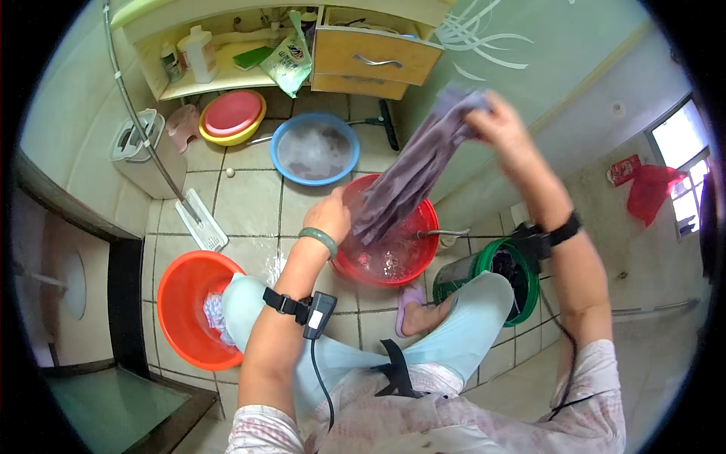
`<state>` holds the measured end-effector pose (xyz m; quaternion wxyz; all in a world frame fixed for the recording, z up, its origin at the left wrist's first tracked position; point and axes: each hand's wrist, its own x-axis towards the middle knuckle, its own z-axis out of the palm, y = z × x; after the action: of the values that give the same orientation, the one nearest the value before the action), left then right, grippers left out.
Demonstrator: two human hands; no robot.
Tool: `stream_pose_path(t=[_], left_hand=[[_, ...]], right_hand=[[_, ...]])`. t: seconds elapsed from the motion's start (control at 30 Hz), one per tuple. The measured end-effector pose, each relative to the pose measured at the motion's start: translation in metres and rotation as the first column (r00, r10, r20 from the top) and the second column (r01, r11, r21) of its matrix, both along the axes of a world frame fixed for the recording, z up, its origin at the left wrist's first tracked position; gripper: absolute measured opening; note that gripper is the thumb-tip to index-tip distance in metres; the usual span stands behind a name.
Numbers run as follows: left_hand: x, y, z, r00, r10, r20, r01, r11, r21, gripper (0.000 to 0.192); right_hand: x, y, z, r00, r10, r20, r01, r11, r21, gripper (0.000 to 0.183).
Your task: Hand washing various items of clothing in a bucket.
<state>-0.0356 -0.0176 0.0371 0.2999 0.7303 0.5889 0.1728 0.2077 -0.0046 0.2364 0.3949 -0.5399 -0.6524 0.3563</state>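
My right hand [493, 122] is raised at the upper right, closed on one end of a wet purple-grey cloth [417, 159]. The cloth hangs slantwise down to a red plastic bucket [435, 227] of water, its lower end over the water. At the bucket's left rim is my left hand [329, 218], with a green bangle at the wrist; whether its fingers hold the cloth or the rim is hidden. A metal-ended hose [448, 232] reaches over the bucket's right side. Beyond the bucket stands a blue basin [315, 180] of cloudy water.
An orange bucket [170, 318] with patterned cloth stands by my left knee, a green bucket [530, 306] with dark clothes by my right. Farther off are stacked yellow and pink basins [232, 113], a grey bin [153, 164], a squeegee [388, 125] and a low cabinet [374, 54].
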Motion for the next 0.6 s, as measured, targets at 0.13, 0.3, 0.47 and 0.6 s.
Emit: stream_pose_path(t=[0.13,0.3,0.47,0.6], left_hand=[[0.001,0.001,-0.011,0.991,-0.068,0.12,0.066,0.998,0.015,0.046],[0.011,0.001,-0.036,0.97,-0.21,0.122,0.215,0.976,-0.034,0.09],[0.029,0.012,-0.068,0.904,-0.341,0.256,0.336,0.94,0.066,0.109],[0.059,0.012,-0.043,0.864,-0.417,0.283,0.365,0.905,0.219,0.096]], right_hand=[[-0.005,-0.001,-0.103,0.99,0.026,0.137,-0.002,0.984,-0.176,0.023],[-0.018,-0.019,-0.074,0.992,0.1,0.081,-0.081,0.975,-0.206,0.029],[-0.047,-0.037,0.027,0.967,0.215,-0.137,-0.217,0.976,0.001,0.019],[-0.044,-0.05,0.064,0.97,0.197,-0.141,-0.169,0.968,0.185,0.018]])
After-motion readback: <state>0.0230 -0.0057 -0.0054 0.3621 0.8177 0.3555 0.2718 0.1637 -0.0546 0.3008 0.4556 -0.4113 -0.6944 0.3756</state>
